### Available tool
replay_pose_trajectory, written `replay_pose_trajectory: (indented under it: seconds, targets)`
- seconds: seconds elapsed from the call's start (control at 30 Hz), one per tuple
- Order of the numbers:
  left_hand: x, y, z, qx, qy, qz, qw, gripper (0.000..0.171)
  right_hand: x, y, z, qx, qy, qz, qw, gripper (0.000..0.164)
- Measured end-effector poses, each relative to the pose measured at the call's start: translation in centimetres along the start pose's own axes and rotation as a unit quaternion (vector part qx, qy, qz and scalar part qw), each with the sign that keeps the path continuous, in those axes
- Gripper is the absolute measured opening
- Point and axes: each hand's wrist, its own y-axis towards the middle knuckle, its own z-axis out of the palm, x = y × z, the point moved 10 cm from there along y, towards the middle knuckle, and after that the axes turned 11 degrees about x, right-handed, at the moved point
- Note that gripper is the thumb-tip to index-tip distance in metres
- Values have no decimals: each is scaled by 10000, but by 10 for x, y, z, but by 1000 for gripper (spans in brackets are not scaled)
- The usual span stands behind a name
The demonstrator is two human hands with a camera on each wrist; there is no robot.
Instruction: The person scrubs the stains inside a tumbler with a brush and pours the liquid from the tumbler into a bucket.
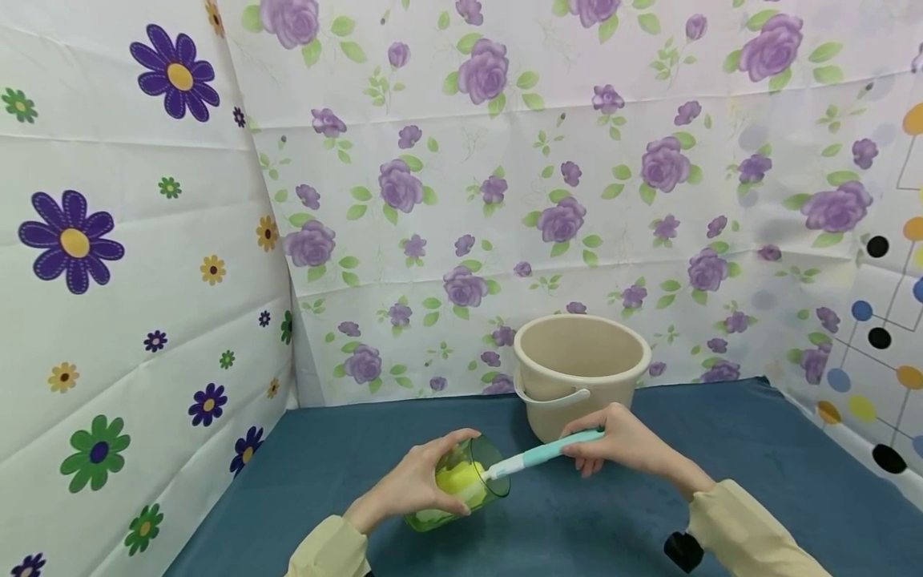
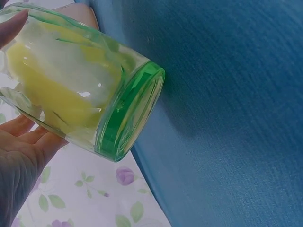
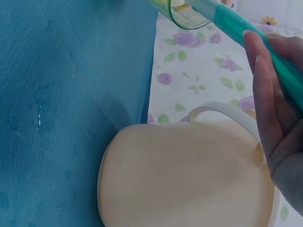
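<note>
My left hand (image 1: 414, 479) grips a green-tinted clear glass (image 1: 450, 513), tilted with its mouth toward the right. In the left wrist view the glass's thick green base (image 2: 130, 113) faces away from the palm, close over the blue cloth. My right hand (image 1: 618, 439) holds a brush by its teal and white handle (image 1: 551, 451). The brush's yellow and white sponge head (image 1: 461, 478) is inside the glass, seen through its wall. In the right wrist view the teal handle (image 3: 236, 28) runs between thumb and fingers toward the glass mouth (image 3: 187, 19).
A beige bucket (image 1: 582, 377) with a white handle stands behind my right hand, near the table's back edge. Blue cloth (image 1: 346, 457) covers the table. Flower-patterned sheets (image 1: 433, 240) hang behind and at the left. A black band (image 1: 683, 551) is at my right wrist.
</note>
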Motion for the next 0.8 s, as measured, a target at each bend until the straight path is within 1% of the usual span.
replay_pose_trajectory:
  seconds: [0.13, 0.3, 0.47, 0.63, 0.8]
  targets:
    - [-1, 0, -1, -10, -31, -2, 10000, 88, 0, -1, -3, -93, -124, 50, 9999, 17]
    - [-1, 0, -1, -14, 14, -8, 10000, 88, -2, -1, -3, -37, -211, 82, 9997, 18]
    - [-3, 0, 0, -4, 62, 56, 10000, 88, -3, -2, 0, 78, -102, 17, 9999, 18]
    - [-3, 0, 0, -11, 90, 80, 9999, 89, -2, -3, 2, 94, 38, -107, 9999, 17]
    - [0, 0, 0, -20, 52, -2, 10000, 89, 7, -4, 3, 88, 127, -178, 9997, 17]
